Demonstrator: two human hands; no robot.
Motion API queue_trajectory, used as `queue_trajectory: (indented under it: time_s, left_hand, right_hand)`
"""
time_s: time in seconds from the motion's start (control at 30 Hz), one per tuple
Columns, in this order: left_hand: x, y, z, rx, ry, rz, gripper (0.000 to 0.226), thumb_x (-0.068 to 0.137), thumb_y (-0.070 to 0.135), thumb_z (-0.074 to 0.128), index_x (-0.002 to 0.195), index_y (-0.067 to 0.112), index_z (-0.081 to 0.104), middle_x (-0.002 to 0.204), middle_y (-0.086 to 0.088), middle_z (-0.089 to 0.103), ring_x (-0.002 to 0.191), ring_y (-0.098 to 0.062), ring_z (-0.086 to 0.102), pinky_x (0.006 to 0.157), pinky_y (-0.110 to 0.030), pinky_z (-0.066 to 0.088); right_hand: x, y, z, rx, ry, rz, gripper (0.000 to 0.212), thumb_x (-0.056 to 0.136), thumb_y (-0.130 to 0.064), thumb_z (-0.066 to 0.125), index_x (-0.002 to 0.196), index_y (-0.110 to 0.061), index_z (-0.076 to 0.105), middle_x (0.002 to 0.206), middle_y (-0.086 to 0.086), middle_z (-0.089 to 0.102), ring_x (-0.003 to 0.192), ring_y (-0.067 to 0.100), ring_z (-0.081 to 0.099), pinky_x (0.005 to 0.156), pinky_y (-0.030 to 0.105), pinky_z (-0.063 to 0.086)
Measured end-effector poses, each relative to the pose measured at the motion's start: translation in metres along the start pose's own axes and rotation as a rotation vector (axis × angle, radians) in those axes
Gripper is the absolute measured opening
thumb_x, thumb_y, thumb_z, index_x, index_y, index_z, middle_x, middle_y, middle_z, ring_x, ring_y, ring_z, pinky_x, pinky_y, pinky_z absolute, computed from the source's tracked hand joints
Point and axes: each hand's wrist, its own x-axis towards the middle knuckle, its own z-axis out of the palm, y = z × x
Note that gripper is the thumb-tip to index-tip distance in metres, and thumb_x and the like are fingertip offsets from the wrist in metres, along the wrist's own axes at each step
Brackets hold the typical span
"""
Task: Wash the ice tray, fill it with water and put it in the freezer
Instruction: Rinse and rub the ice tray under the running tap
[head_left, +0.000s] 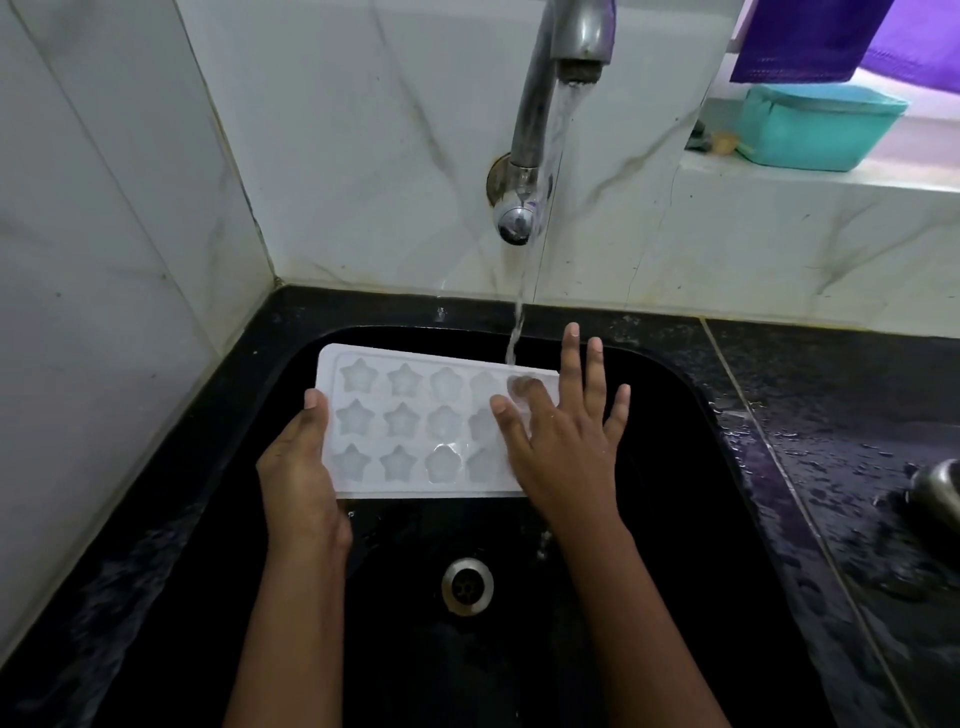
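I judge we're only at the washing stage: the left hand grips the ice tray at its nine-o'clock edge over the sink, the right hand lies flat and spread on its three-o'clock end under the running tap, and filling and freezing are left.

A black sink with a metal drain is sunk into a black stone counter. Water drops are scattered over the counter's right side, where a metal object is cut off by the frame. A teal tub is set on the white ledge behind.
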Motion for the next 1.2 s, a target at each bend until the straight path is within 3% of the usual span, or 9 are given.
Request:
queue_trajectory:
  time_s: [0.1,0.27,0.33,0.43,0.6,0.77,0.9,1.1,1.2]
  left_hand:
    - [0.001,0.0,-0.002,-0.024,0.012,0.002,0.029,0.093,0.038,0.059,0.099,0.013,0.072,0.099,-0.009,0.074,0.086,-0.023,0.073,0.067,-0.034,0.058]
    - [0.002,0.0,-0.003,-0.015,0.025,0.036,0.026,0.093,0.037,0.061,0.097,0.014,0.072,0.101,-0.009,0.074,0.091,-0.025,0.072,0.074,-0.036,0.058]
    - [-0.002,-0.003,0.002,0.006,0.001,0.024,0.029,0.094,0.038,0.059,0.1,0.012,0.072,0.1,-0.009,0.074,0.09,-0.024,0.072,0.075,-0.038,0.058]
    - [-0.002,-0.002,0.002,-0.026,0.021,0.006,0.029,0.094,0.038,0.059,0.099,0.013,0.072,0.095,-0.006,0.075,0.084,-0.021,0.073,0.067,-0.034,0.058]
    - [0.001,-0.001,-0.001,-0.012,0.036,0.032,0.023,0.093,0.035,0.06,0.095,0.015,0.072,0.098,-0.006,0.074,0.082,-0.018,0.073,0.066,-0.031,0.058]
    - [0.0,-0.001,0.001,-0.033,0.041,0.02,0.026,0.093,0.038,0.059,0.095,0.015,0.072,0.091,-0.004,0.075,0.081,-0.019,0.073,0.06,-0.03,0.058]
    - [0.001,0.0,-0.004,-0.007,0.064,0.048,0.026,0.093,0.038,0.06,0.095,0.015,0.072,0.094,-0.006,0.074,0.082,-0.02,0.072,0.059,-0.029,0.057]
    - [-0.005,-0.004,0.005,-0.028,0.035,0.03,0.026,0.093,0.038,0.059,0.095,0.015,0.071,0.092,-0.005,0.075,0.083,-0.021,0.073,0.064,-0.033,0.059]
    - [-0.004,-0.005,0.002,-0.006,0.048,0.064,0.026,0.093,0.038,0.06,0.094,0.015,0.072,0.095,-0.005,0.074,0.081,-0.019,0.073,0.062,-0.031,0.059]
  right_hand:
    - [-0.002,-0.004,0.003,0.042,-0.08,-0.05,0.074,0.081,-0.072,0.008,0.139,-0.039,0.04,0.152,-0.011,-0.03,0.137,0.009,-0.035,0.11,0.045,-0.019]
    - [0.005,0.008,-0.003,0.047,-0.018,-0.04,0.067,0.085,-0.066,0.009,0.12,-0.037,0.059,0.159,-0.008,-0.014,0.14,0.007,-0.029,0.112,0.042,-0.017]
    - [0.001,0.004,-0.002,0.013,0.036,-0.01,0.066,0.087,-0.065,0.011,0.122,-0.034,0.057,0.158,-0.005,-0.017,0.142,0.01,-0.027,0.111,0.042,-0.018]
    - [-0.002,-0.002,0.001,0.046,-0.031,-0.055,0.069,0.085,-0.068,0.012,0.136,-0.035,0.045,0.156,-0.007,-0.024,0.14,0.01,-0.031,0.111,0.045,-0.017]
    - [0.002,0.008,-0.003,0.029,-0.01,-0.037,0.065,0.086,-0.066,0.01,0.123,-0.038,0.056,0.159,-0.006,-0.016,0.141,0.009,-0.029,0.11,0.042,-0.021]
    - [-0.002,0.0,0.002,0.035,-0.025,-0.077,0.069,0.085,-0.069,0.013,0.136,-0.036,0.044,0.155,-0.007,-0.025,0.14,0.011,-0.031,0.11,0.045,-0.018]
    - [0.006,0.011,-0.005,0.098,-0.04,-0.104,0.065,0.084,-0.066,0.014,0.12,-0.035,0.058,0.158,-0.011,-0.014,0.137,0.003,-0.032,0.112,0.042,-0.017]
    - [0.002,0.01,-0.005,0.046,-0.04,-0.11,0.068,0.084,-0.071,0.014,0.138,-0.039,0.042,0.153,-0.01,-0.029,0.139,0.009,-0.033,0.108,0.039,-0.024]
    - [0.005,0.013,-0.007,0.049,-0.037,-0.107,0.067,0.084,-0.071,0.012,0.127,-0.04,0.053,0.155,-0.012,-0.024,0.138,0.007,-0.034,0.106,0.035,-0.028]
